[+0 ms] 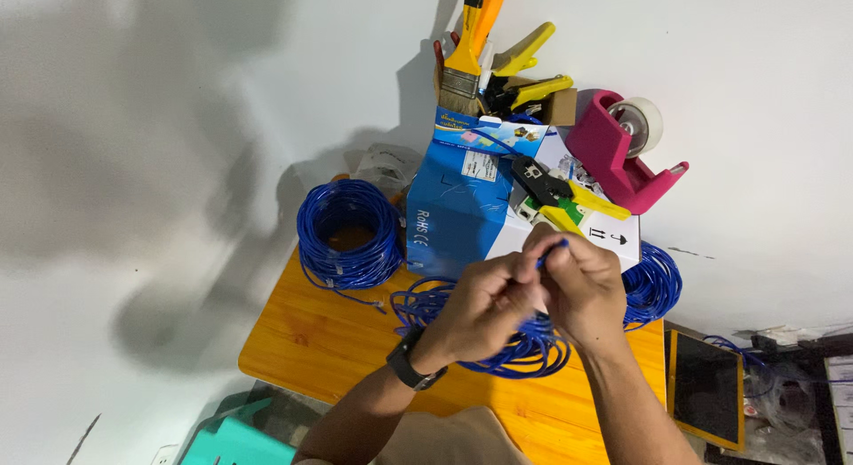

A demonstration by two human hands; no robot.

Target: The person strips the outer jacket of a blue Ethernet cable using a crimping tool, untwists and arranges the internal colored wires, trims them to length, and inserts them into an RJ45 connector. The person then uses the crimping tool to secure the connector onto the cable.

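Note:
My left hand (484,310) and my right hand (582,287) meet above a small orange wooden table (329,341). Together they pinch the end of a blue cable (553,248), whose tip sticks up between the fingers. Under the hands lies a loose coil of the same blue cable (515,354). A black watch sits on my left wrist. Just beyond the hands, a crimping tool (560,194) with yellow handles rests on top of a blue and white box (471,207).
A neat blue cable coil (348,234) stands left of the box, another coil (653,283) to the right. Behind are a pink tape dispenser (617,154), a paintbrush (466,61) and yellow clamps (524,70). A dark tablet (706,385) lies lower right, a teal object (235,443) lower left.

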